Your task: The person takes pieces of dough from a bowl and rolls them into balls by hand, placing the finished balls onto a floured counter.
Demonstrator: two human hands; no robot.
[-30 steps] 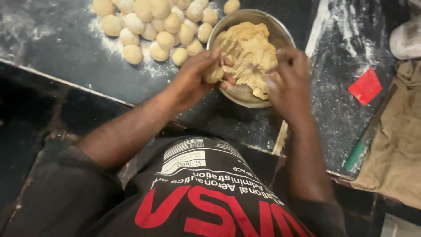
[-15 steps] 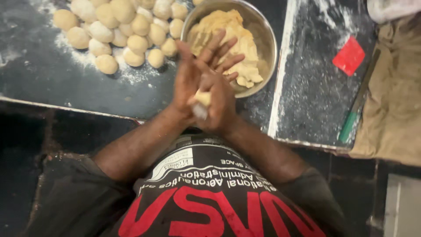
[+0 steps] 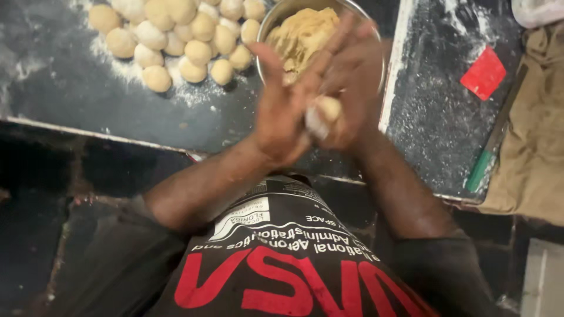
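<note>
A small pale piece of dough [image 3: 322, 113] is pressed between my two palms in front of my chest. My left hand [image 3: 281, 108] lies against it from the left, fingers stretched upward. My right hand [image 3: 352, 88] covers it from the right. Just behind my hands stands a metal bowl [image 3: 276, 17] holding a large mass of tan dough [image 3: 299, 35]. Left of the bowl, several rolled dough balls [image 3: 176, 35] sit in a cluster on the floured dark counter [image 3: 70, 105].
A red plastic scraper [image 3: 483, 73] lies on a floured dark board [image 3: 440, 117] right of the bowl. A green-handled tool [image 3: 483, 167] rests at the board's right edge beside a tan cloth [image 3: 531, 147]. The counter's front edge runs just below my hands.
My hands left the bowl with a piece of dough, came together in front of my chest, and now rub it between the palms, slightly higher than half a second ago.
</note>
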